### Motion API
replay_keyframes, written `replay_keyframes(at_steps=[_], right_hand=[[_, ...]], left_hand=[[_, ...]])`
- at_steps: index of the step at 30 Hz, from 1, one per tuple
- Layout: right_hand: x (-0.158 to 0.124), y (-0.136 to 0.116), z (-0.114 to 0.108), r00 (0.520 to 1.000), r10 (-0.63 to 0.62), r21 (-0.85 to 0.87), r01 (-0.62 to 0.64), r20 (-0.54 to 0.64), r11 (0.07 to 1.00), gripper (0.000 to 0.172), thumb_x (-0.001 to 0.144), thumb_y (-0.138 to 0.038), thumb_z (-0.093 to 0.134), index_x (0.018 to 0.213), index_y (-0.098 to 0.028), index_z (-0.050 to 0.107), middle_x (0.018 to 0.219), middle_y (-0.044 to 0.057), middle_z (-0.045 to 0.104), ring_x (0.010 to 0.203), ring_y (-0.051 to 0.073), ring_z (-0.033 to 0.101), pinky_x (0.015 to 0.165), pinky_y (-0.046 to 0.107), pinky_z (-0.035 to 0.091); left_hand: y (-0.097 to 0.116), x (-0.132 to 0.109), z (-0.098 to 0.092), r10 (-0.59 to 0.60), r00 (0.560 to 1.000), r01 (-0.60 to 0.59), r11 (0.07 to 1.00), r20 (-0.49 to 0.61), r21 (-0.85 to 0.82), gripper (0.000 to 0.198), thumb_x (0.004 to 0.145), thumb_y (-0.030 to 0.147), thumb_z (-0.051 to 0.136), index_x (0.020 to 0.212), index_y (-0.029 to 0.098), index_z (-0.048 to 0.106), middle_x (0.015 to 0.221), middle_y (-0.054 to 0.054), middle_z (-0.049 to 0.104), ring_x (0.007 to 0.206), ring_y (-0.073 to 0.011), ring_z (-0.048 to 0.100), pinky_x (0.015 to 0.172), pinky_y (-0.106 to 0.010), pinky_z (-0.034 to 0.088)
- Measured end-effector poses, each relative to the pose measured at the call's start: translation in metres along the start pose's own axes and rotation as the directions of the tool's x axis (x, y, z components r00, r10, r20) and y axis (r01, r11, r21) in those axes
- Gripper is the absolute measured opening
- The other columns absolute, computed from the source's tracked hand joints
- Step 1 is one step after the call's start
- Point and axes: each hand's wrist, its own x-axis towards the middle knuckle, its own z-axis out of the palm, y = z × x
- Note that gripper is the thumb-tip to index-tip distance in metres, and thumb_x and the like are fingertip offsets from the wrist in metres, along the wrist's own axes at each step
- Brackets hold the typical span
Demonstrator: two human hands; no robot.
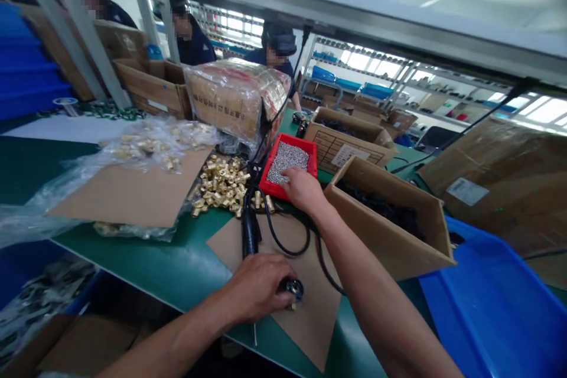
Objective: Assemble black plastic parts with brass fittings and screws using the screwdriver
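Observation:
Near the table's front, my left hand (262, 284) is closed around a small round black part (294, 289) with a brass-coloured piece at its lower side. Beneath that hand runs a black handheld tool (249, 235), its thin metal tip poking out below. My right hand (305, 189) reaches to the red tray (313, 160), fingertips at the small silver pieces (287, 159); whether they pinch any is hidden. Left of the tray lies a heap of brass fittings (224, 183). A brown cardboard sheet (316, 322) is under my left hand.
An open carton of black parts (398, 254) stands right of my right forearm, with a blue bin (496, 301) beyond. Bagged fittings (150, 144) and another cardboard sheet (128, 192) are at left. A black cable (287, 253) loops mid-table. Several people are behind the cartons.

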Motion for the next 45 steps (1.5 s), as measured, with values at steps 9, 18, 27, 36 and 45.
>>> replay_keyframes(at_steps=[9,18,27,36,45], right_hand=[[0.066,0.010,0.017,0.988,0.138,-0.185,-0.124,0.067,0.975,0.024,0.087,-0.036,0.059,0.098,-0.020,0.073,0.102,0.014,0.071,0.101,0.026,0.065,0.083,0.034,0.049],[0.063,0.009,0.007,0.997,0.061,-0.092,-0.064,-0.039,0.994,0.025,0.091,-0.029,0.053,0.103,-0.020,0.073,0.103,0.014,0.072,0.100,0.024,0.065,0.083,0.031,0.047],[0.004,0.008,-0.006,0.996,0.013,0.325,0.015,-0.083,0.946,0.016,0.083,-0.030,0.061,0.085,-0.018,0.071,0.074,0.002,0.070,0.068,0.015,0.064,0.067,0.025,0.047],[-0.140,0.031,0.019,0.988,0.090,0.851,-0.151,0.123,0.503,0.018,0.075,-0.028,0.066,0.087,-0.015,0.066,0.067,0.000,0.063,0.056,0.011,0.057,0.054,0.023,0.046],[-0.195,0.034,0.049,0.973,0.047,0.890,-0.225,0.225,0.397,0.016,0.076,-0.031,0.072,0.079,-0.015,0.069,0.076,0.003,0.069,0.069,0.013,0.061,0.067,0.026,0.048]], left_hand=[[-0.003,-0.009,-0.007,0.028,0.999,-0.027,1.000,-0.020,0.007,0.029,0.072,0.033,0.073,0.100,0.025,0.071,0.095,-0.004,0.071,0.091,-0.0240,0.066,0.081,-0.032,0.051],[-0.007,-0.011,-0.003,0.039,0.999,-0.039,0.999,-0.035,-0.003,0.030,0.072,0.037,0.073,0.100,0.025,0.071,0.095,-0.004,0.072,0.090,-0.0258,0.067,0.080,-0.034,0.051],[-0.002,-0.009,-0.005,0.031,0.999,-0.031,0.999,-0.034,0.009,0.029,0.073,0.035,0.073,0.101,0.024,0.071,0.095,-0.004,0.071,0.089,-0.0238,0.066,0.080,-0.033,0.050],[0.000,-0.001,0.009,0.024,1.000,-0.024,1.000,-0.019,-0.008,0.019,0.083,0.031,0.064,0.101,0.023,0.068,0.095,-0.002,0.068,0.087,-0.0194,0.062,0.077,-0.029,0.046],[0.002,0.003,0.012,0.017,1.000,-0.017,1.000,-0.009,0.025,0.019,0.086,0.035,0.061,0.099,0.023,0.067,0.091,-0.002,0.067,0.086,-0.0185,0.061,0.076,-0.029,0.046]])
